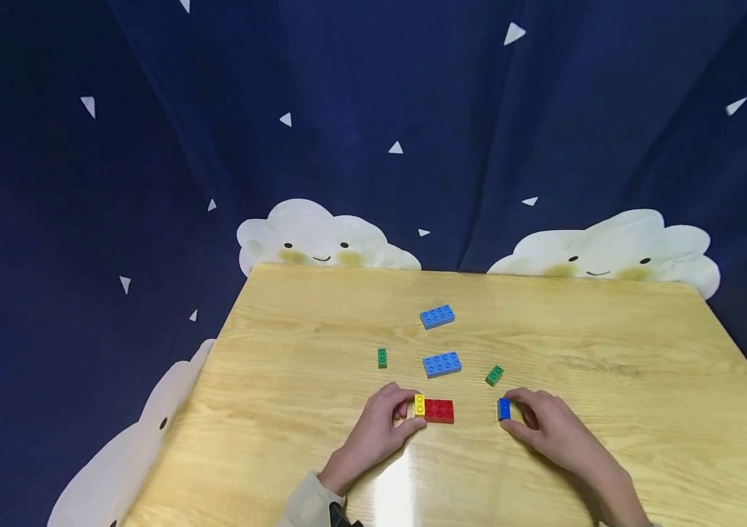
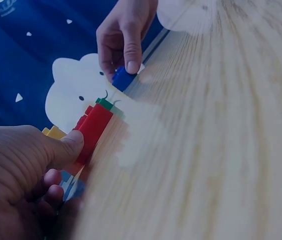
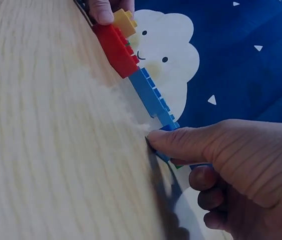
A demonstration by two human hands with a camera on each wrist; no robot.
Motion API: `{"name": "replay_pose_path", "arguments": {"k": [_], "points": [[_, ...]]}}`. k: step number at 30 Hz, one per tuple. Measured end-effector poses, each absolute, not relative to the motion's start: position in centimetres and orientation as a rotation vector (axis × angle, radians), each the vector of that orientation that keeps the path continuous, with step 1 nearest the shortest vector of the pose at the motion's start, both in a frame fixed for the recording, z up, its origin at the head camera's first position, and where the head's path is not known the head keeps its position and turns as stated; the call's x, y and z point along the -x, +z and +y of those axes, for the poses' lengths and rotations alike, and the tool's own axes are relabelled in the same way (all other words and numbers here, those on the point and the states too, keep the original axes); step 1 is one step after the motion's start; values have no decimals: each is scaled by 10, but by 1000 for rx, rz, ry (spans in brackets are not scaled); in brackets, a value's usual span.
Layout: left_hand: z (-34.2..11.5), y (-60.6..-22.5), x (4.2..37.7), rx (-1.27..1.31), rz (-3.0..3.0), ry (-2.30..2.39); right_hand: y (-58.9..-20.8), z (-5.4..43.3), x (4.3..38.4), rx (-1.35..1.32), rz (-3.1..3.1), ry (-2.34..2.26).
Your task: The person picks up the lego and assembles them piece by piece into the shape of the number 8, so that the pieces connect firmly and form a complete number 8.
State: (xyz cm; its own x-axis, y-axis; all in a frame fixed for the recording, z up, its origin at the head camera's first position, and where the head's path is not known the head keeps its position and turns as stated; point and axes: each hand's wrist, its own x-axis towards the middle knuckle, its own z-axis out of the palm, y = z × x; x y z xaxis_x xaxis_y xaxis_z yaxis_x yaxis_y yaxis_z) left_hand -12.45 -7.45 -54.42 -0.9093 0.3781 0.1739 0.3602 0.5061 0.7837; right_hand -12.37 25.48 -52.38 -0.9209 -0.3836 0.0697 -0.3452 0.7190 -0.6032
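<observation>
My left hand pinches the left end of a red brick, where a small yellow brick sits on top. In the left wrist view its thumb lies against the side of the red brick. To the right, my right hand pinches a small dark blue brick between thumb and fingers. That thumb partly covers the dark blue brick in the right wrist view. A gap of bare table separates the dark blue brick from the red one.
Two long light blue bricks, a nearer one and a farther one, lie behind the red brick. One small green brick is at the left, another green brick near my right hand. A dark blue curtain hangs behind the wooden table.
</observation>
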Motion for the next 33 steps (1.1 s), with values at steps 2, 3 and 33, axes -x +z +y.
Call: {"name": "replay_pose_path", "arguments": {"k": [2,3,33], "points": [[-75,-545,124,-662,2706,1406,-526,254,124,619,2839,-1016],[-75,-545,124,-663,2707,1405,-527,254,124,634,2835,-1041],[-73,-551,121,-669,2712,1480,-551,238,124,734,2894,-1301]]}}
